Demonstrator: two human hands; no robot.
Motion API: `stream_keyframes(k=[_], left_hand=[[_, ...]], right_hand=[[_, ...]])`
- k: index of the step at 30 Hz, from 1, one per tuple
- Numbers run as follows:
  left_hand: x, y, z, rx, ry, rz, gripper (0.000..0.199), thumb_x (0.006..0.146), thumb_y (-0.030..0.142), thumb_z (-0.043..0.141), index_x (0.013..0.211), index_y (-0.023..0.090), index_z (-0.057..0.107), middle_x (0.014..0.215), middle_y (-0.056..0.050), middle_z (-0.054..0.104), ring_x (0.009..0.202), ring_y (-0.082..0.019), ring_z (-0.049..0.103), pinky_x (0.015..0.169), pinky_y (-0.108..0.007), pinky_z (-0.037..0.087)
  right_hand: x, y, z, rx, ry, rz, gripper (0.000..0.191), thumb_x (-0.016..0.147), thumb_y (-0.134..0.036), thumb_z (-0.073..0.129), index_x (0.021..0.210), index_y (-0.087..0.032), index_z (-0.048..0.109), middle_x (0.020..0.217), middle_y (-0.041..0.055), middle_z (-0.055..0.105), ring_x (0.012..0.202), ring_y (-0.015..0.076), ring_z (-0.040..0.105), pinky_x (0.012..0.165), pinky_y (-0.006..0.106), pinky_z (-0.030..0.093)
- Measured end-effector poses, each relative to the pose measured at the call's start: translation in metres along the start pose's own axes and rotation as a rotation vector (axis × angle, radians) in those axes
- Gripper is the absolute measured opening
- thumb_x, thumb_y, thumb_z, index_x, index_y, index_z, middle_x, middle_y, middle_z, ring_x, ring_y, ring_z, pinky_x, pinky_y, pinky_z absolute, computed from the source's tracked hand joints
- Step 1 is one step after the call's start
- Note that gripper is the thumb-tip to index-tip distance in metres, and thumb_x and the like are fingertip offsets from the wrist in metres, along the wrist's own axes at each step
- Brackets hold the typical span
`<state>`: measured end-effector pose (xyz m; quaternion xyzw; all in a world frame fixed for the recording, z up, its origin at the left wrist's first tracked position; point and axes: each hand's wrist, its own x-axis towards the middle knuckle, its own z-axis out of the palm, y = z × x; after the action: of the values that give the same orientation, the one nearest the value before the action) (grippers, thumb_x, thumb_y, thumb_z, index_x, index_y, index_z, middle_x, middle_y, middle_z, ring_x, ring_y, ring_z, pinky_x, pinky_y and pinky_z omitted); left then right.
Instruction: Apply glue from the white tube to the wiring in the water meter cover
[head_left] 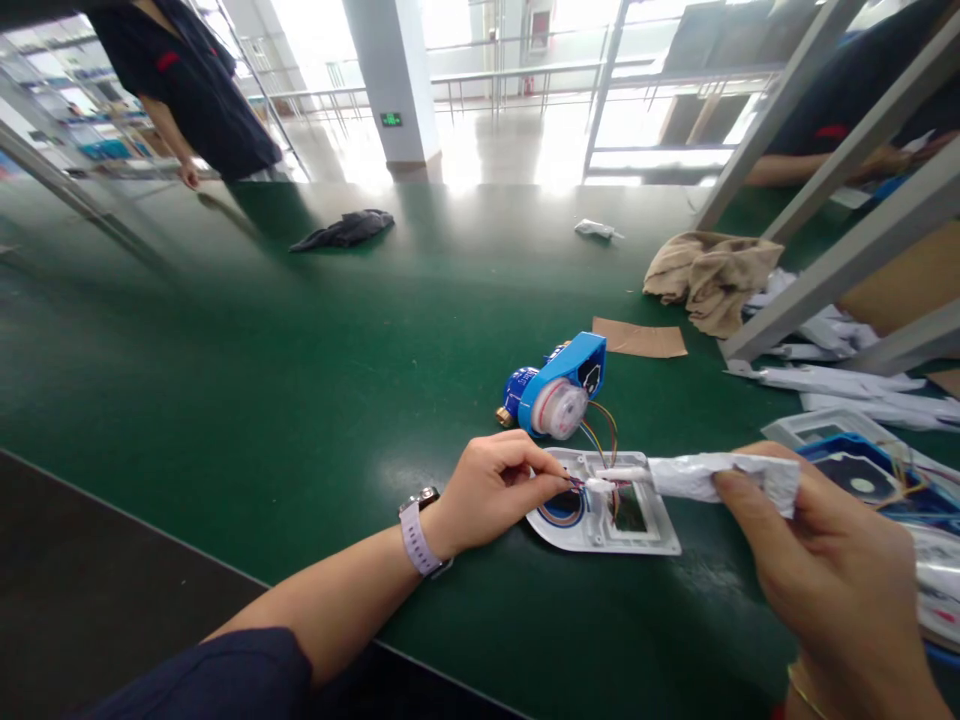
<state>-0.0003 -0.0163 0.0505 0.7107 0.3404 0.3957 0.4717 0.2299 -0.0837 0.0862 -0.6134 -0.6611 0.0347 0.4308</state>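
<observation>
A white plastic meter cover (652, 540) lies on the green table with its inside facing up. My left hand (502, 490), a watch on its wrist, pinches thin wires (576, 483) over the cover. My right hand (832, 550) grips a crumpled white squeeze tube (686, 478), its narrow nozzle pointing left. The nozzle tip is close to a white piece (598, 486) at the end of the wires; whether they touch I cannot tell. Just behind stands a blue water meter (562, 385) with a clear round dial, and coloured wires (611, 425) run from it down to the cover.
Blue and white meter parts (855, 470) lie at the right, below several white tubes (847, 385). A beige cloth (709, 275) and cardboard piece (637, 338) lie behind, near grey metal posts (810, 270). Farther off are a dark cloth (345, 230) and two people.
</observation>
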Motion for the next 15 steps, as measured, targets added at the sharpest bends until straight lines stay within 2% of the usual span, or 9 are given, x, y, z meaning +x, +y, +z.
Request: stream_keyframes(k=[4,8,13,15], left_hand=[[0.007,0.007,0.008,-0.375,-0.037,-0.318,0.015,0.073,0.027,0.075,0.075,0.014,0.070,0.066,-0.003,0.068,0.056,-0.010,0.058,0.054,-0.021,0.046],[0.018,0.017,0.011,-0.576,-0.085,-0.460,0.019,0.070,0.027,0.077,0.072,0.011,0.067,0.059,0.001,0.063,0.041,-0.003,0.047,0.039,-0.014,0.037],[0.031,0.029,0.014,-0.838,-0.107,-0.693,0.011,0.082,0.016,0.067,0.073,0.011,0.062,0.059,0.001,0.062,0.043,-0.004,0.055,0.042,-0.013,0.047],[0.035,0.033,0.016,-0.932,-0.107,-0.775,0.016,0.089,0.013,0.057,0.074,0.010,0.062,0.059,0.001,0.062,0.044,-0.005,0.058,0.042,-0.013,0.049]], right_hand=[[0.000,0.002,0.000,0.047,0.069,0.058,0.017,0.084,-0.028,0.060,0.067,-0.023,0.058,0.058,-0.0032,0.052,0.045,0.0111,0.042,0.044,0.026,0.035],[0.000,0.011,-0.003,0.118,0.093,0.077,0.010,0.082,-0.024,0.063,0.071,-0.023,0.062,0.063,-0.0017,0.057,0.053,0.0131,0.051,0.046,0.026,0.034],[-0.003,0.025,-0.007,0.052,0.151,0.084,0.012,0.080,-0.027,0.065,0.069,-0.022,0.062,0.063,-0.0008,0.057,0.054,0.0135,0.049,0.050,0.028,0.036],[-0.002,0.027,-0.009,0.020,0.156,0.067,0.015,0.081,-0.028,0.064,0.068,-0.022,0.061,0.062,-0.0007,0.056,0.054,0.0129,0.049,0.051,0.027,0.036]])
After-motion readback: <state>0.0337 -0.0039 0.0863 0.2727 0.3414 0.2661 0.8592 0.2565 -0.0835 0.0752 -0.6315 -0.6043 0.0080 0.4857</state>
